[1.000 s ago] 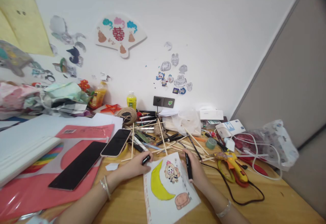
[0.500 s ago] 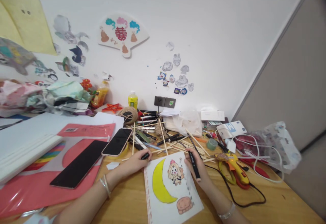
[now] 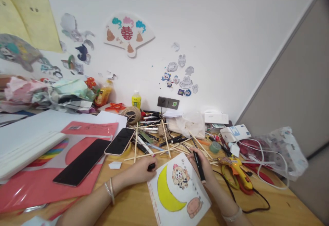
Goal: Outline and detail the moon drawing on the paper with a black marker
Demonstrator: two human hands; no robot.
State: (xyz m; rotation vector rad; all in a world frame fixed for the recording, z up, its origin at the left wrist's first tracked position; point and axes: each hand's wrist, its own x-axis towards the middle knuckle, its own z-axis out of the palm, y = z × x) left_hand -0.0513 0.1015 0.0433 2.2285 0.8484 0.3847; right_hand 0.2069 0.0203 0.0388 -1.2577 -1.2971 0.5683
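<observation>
A white drawing sheet (image 3: 180,198) with a yellow moon, a small cartoon figure and a brown cake lies on the wooden desk (image 3: 128,205) in front of me. My right hand (image 3: 200,166) is closed around a black marker (image 3: 199,166), held above the sheet's upper right edge. My left hand (image 3: 141,172) rests at the sheet's left corner, fingers curled round a small black marker cap (image 3: 151,166).
Loose wooden sticks and pens (image 3: 159,140) litter the desk behind the sheet. Two phones (image 3: 120,141) (image 3: 82,166) lie on red paper (image 3: 38,188) at left. A yellow glue gun (image 3: 238,171) with cable sits at right, beside a plastic bag (image 3: 282,150). The wall carries stickers.
The view has shifted a little, so everything sits further right. Both hands stay at the sheet, the left one slightly nearer its corner; the marker remains in the right hand.
</observation>
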